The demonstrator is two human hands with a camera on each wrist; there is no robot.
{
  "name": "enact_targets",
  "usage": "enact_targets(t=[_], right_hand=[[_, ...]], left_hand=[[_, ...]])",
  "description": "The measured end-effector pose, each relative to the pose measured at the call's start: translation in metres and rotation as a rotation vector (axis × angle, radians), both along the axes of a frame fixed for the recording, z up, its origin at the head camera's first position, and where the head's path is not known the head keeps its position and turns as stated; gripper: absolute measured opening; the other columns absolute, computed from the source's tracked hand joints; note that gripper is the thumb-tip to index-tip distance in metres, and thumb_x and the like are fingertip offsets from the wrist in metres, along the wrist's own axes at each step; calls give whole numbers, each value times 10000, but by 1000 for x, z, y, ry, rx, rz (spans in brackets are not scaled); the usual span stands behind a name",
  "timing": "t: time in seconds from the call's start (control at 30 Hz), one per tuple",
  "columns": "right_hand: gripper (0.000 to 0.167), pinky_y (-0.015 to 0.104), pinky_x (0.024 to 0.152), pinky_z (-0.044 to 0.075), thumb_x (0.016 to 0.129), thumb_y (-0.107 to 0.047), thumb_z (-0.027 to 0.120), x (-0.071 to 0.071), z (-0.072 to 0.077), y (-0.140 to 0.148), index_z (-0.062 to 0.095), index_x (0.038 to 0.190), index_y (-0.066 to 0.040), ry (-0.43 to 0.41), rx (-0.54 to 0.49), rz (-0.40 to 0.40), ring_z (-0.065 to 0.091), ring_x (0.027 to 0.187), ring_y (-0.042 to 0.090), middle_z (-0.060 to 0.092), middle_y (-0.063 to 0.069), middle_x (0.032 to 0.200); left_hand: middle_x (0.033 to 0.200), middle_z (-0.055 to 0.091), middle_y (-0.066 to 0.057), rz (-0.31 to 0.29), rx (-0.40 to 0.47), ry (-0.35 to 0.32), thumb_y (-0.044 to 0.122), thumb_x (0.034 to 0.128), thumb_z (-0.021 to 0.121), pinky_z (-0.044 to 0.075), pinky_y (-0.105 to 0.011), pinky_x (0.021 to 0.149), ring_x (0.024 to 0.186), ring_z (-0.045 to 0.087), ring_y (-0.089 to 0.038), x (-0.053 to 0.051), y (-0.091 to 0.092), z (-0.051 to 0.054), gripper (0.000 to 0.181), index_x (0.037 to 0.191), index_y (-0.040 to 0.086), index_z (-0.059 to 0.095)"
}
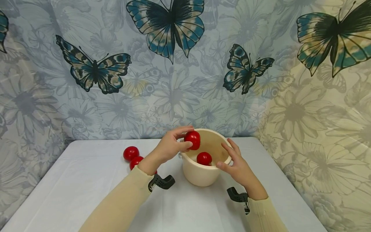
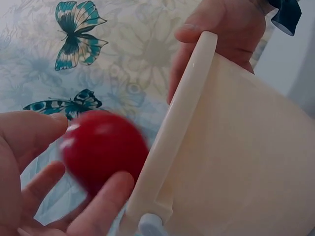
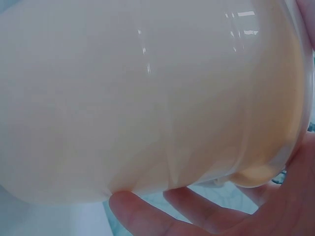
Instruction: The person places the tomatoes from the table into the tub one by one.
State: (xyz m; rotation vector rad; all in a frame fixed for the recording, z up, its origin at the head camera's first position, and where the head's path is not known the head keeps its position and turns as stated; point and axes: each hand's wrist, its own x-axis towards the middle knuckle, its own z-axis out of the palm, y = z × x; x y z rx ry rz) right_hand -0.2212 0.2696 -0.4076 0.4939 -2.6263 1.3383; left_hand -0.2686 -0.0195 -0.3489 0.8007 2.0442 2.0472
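Note:
My left hand (image 1: 171,145) holds a shiny red tomato (image 1: 192,140) between thumb and fingers at the left rim of a cream bucket (image 1: 200,175). In the left wrist view this tomato (image 2: 103,150) is blurred and appears close beside the bucket's rim (image 2: 172,128). Another tomato (image 1: 204,158) lies inside the bucket. At the bucket's right side, my right hand (image 1: 239,169) grips around the rim. Fingertips (image 3: 130,204) press the outer wall in the right wrist view. The bucket's floor is mostly hidden.
Two more tomatoes, one at the back (image 1: 131,153) and one nearer (image 1: 136,162), lie on the white table (image 1: 95,180) left of the bucket. A bit of red shows beside my left wrist, mostly hidden. A butterfly-patterned cloth (image 1: 174,96) hangs behind the table.

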Motion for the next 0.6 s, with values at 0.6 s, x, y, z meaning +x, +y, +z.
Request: enact_targets(t=[0.6], right_hand=[[830, 728, 1022, 306, 895, -357, 745, -1, 0, 1, 338, 1547, -44, 14, 4, 8, 198, 1422, 496, 44, 78, 1645]], left_hand=[[1480, 469, -79, -1, 119, -88, 12, 911, 691, 557, -452, 879, 1368, 394, -386, 3, -21, -8, 552, 1438, 65, 533]])
